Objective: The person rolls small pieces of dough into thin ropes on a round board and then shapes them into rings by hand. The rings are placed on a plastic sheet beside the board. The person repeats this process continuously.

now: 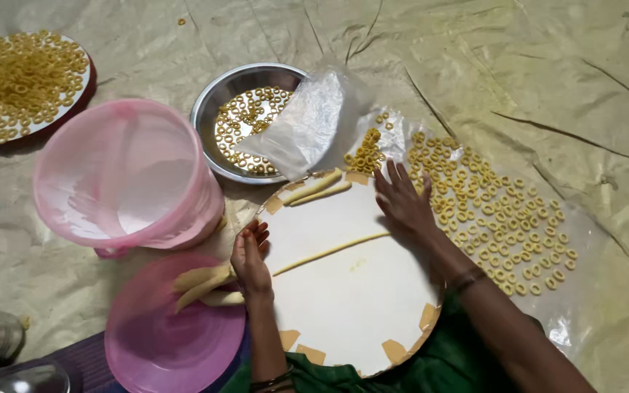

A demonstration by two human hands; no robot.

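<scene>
A round white board [343, 306] lies in front of me on the floor. A thin rope of pale yellow dough [329, 252] stretches across it. My right hand [402, 204] rests flat, fingers spread, on the rope's right end. My left hand [249, 256] sits at the board's left edge, fingers curled beside the rope's other end. Two thicker dough rolls [318, 189] lie at the board's far edge. More dough rolls [202, 285] rest on a pink lid [169, 342] by my left hand.
A pink bucket [121, 175] stands to the left. A steel bowl [220, 109] holds dough rings, partly under a clear plastic bag [307, 124]. Several rings [496, 211] lie on plastic sheet at right. A plate of rings [20, 84] sits far left.
</scene>
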